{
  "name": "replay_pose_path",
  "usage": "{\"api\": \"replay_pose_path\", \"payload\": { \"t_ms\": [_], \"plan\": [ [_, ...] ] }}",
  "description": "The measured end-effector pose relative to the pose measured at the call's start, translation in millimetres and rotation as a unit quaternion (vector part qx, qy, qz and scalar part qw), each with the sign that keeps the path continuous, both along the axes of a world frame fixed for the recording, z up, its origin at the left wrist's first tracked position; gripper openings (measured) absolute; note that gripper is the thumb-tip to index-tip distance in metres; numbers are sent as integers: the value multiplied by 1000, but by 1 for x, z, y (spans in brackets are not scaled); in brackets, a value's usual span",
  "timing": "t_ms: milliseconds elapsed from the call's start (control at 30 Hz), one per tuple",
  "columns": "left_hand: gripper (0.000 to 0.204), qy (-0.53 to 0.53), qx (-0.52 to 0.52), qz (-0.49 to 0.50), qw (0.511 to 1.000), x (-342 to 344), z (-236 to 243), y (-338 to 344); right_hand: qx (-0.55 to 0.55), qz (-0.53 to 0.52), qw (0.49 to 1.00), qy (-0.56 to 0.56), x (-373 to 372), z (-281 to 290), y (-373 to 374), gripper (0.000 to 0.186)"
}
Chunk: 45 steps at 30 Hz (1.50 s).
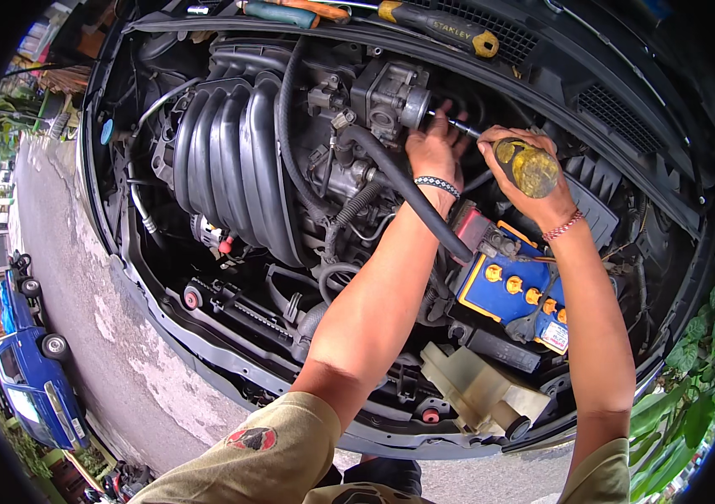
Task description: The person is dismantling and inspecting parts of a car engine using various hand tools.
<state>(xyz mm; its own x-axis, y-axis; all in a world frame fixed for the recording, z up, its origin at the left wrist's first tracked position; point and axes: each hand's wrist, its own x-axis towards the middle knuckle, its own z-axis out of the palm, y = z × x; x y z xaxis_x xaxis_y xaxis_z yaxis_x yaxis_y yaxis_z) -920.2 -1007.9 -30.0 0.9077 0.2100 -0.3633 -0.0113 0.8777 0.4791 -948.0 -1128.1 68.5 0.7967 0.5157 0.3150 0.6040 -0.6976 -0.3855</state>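
Head: hands [434, 155] [542, 210] forward, close together

Right grip [546, 204] around screwdriver [534, 170], left grip [435, 156] beside throttle body [387, 102]

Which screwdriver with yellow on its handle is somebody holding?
The screwdriver in the right hand, its butt end toward us; the other screwdriver lies untouched at the picture's top.
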Motion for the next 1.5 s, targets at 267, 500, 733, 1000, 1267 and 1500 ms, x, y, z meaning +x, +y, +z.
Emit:
{"api": "replay_pose_path", "payload": {
  "t_ms": [267,500,733,1000,1267,1500],
  "plan": [
    [23,-40,134,-25,990,20,-27,-5,218,27,940,259,-34,83,40,40],
    [24,70,99,-53,991,6,29,-12,507,-75,812,280,-49,63,56,51],
    [23,23,77,0,997,17,2,-16,345,-18,928,141,-80,29,74,22],
    [21,-68,0,-35,997,21,-9,-16,262,28,957,119,-70,37,57,26],
    [22,-35,79,-88,992,0,2,-1,639,-138,714,251,-31,75,66,70],
    [44,-48,-23,-92,994,14,-2,-1,237,27,971,38,-71,31,63,54]
  ]
}}
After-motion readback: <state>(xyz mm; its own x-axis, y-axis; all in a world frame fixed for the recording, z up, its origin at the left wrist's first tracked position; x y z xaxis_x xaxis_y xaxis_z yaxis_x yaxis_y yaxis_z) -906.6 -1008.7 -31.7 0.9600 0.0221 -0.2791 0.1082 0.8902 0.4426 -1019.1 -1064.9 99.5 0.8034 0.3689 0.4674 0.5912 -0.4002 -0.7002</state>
